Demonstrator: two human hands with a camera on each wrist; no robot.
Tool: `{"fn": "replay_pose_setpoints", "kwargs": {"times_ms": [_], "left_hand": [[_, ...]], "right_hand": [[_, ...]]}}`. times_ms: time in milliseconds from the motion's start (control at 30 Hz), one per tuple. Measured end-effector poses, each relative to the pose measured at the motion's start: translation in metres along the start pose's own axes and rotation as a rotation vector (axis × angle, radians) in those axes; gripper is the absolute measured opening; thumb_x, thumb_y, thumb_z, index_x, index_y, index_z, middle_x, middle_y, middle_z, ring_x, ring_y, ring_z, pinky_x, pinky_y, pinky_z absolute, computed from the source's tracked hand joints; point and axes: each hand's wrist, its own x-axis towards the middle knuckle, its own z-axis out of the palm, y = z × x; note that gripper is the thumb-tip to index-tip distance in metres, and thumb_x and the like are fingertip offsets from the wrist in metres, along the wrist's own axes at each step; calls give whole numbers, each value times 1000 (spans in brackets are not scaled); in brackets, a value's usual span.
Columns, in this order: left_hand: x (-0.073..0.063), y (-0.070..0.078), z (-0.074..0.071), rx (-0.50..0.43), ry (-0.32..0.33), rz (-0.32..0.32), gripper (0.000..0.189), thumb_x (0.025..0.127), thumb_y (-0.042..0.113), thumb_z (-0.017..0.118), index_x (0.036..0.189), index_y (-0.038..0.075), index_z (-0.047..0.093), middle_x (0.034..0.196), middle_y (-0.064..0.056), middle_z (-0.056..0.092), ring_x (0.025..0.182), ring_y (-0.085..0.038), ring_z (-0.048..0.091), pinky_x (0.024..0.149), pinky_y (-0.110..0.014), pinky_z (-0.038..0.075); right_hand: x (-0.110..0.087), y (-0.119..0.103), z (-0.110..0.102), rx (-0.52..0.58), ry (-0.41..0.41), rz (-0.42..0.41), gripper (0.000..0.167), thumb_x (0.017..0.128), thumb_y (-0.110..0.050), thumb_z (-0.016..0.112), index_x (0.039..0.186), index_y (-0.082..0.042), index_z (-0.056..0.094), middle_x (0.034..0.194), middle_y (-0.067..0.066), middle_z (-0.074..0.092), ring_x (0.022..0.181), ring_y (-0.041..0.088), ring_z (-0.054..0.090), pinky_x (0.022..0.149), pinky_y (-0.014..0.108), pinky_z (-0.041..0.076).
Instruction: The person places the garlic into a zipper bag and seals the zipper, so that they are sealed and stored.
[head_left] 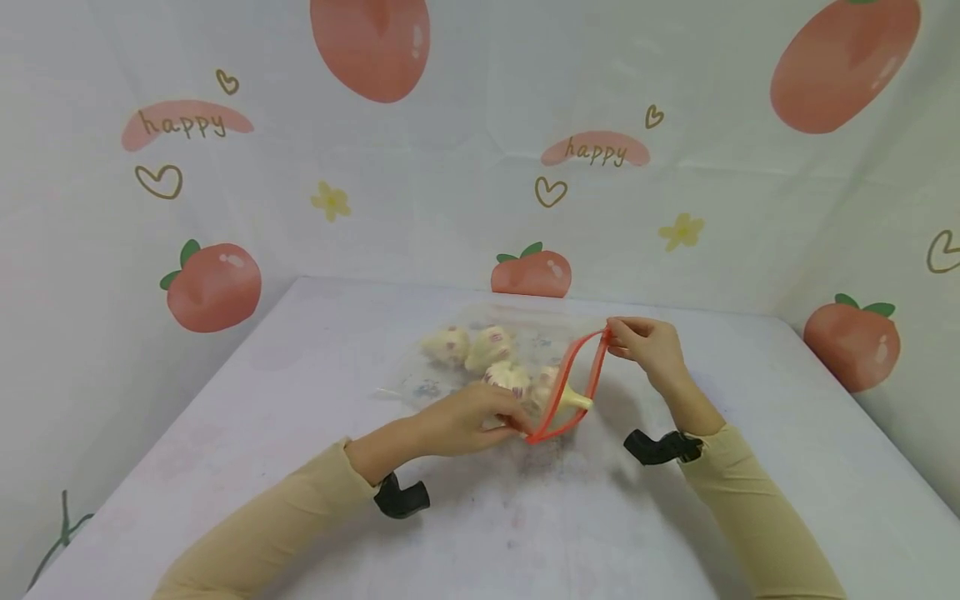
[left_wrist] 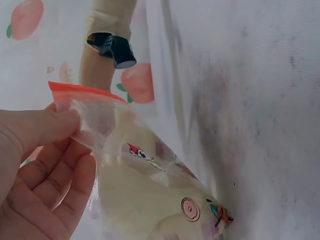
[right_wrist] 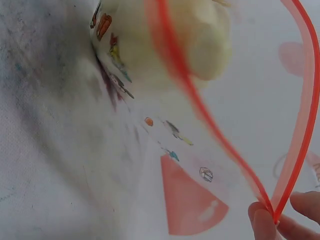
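A clear printed zip bag (head_left: 423,385) lies on the table, its red-edged mouth (head_left: 556,398) spread apart and facing right. Several pale garlic bulbs (head_left: 491,348) with purple marks are inside, and one bulb's stem (head_left: 576,399) points out through the mouth. My left hand (head_left: 459,421) pinches the near corner of the mouth between thumb and fingers. At the far corner, my right hand (head_left: 651,348) pinches the red edge. The left wrist view has the bag (left_wrist: 142,195) close up beside the left thumb. A blurred garlic bulb (right_wrist: 207,45) shows behind the red strip in the right wrist view.
A white cloth covers the table (head_left: 480,533). Behind it hangs a white backdrop (head_left: 450,183) printed with peaches, hearts and flowers. Black wrist-worn devices sit at the left cuff (head_left: 402,498) and right cuff (head_left: 660,447). A green string (head_left: 63,529) is at the lower left.
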Motion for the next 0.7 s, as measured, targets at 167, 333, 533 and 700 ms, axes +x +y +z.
{"fn": "replay_pose_setpoints", "kwargs": {"times_ms": [167,333,533,700], "left_hand": [[-5,-1,-3,-45,-41,-17,13,87,0,61,95,7,69,91,-3,70,86,-9,64,78,-12,49],[-7,-1,-3,-82,-63,-18,13,86,0,62,95,6,70,91,-5,71,85,-10,65,78,-12,50],[-10,-3,1,-92,-89,-19,12,87,2,62,93,7,70,90,-3,72,84,-4,64,78,-12,50],[-10,-4,5,-122,-131,-51,11,87,3,62,93,8,71,89,-2,72,83,-2,63,78,-12,49]], "right_hand": [[1,0,-3,4,28,31,56,89,-29,63,124,12,51,71,-22,63,66,-6,65,67,16,54],[1,1,-5,-30,35,58,53,87,-25,65,123,12,53,71,-21,61,63,-6,64,66,16,54],[1,5,-5,-9,24,59,51,86,-15,66,123,16,50,70,-20,61,65,-7,64,66,15,54],[2,9,-2,38,24,55,47,86,-8,65,123,17,50,68,-20,62,65,-7,64,66,15,54]]}}
